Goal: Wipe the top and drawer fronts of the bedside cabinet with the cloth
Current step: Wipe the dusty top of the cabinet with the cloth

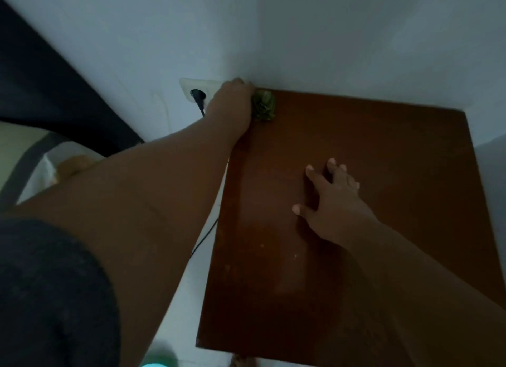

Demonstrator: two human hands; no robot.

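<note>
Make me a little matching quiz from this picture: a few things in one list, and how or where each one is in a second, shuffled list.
Things:
1. cloth
2. right hand
3. plug
4. left hand

Descriptions:
A. stuck in the wall socket
B. fingers spread, resting on the cabinet top
C. green, bunched at the far left corner of the top
D. holding the cloth against the wood

Pairs: 1-C, 2-B, 3-A, 4-D
</note>
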